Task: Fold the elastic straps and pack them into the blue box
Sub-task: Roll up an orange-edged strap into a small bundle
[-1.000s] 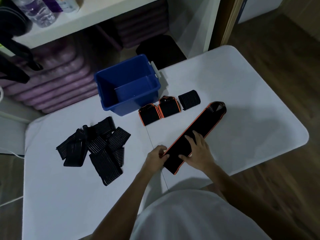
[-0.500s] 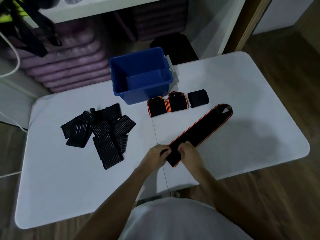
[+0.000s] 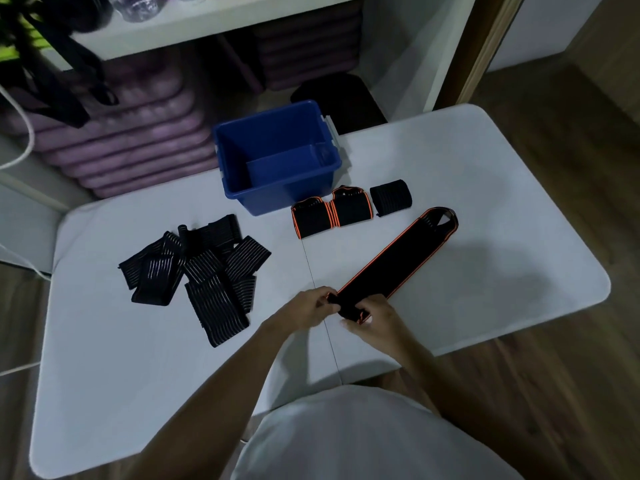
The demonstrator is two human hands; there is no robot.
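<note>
Orange-edged black strap (image 3: 398, 261), near end rolled

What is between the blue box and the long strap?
Head view: three folded straps lie in a row on the table, between the blue box and the long strap.

No lettering, label, brand mark or number can be read anywhere in this view. The blue box (image 3: 277, 161) shows plain walls with no print. The black straps with orange edging and the striped black ones carry no legible tags from this height. The clear bottle (image 3: 131, 5) on the white shelf is too blurred and dim to make out any wording.
</note>
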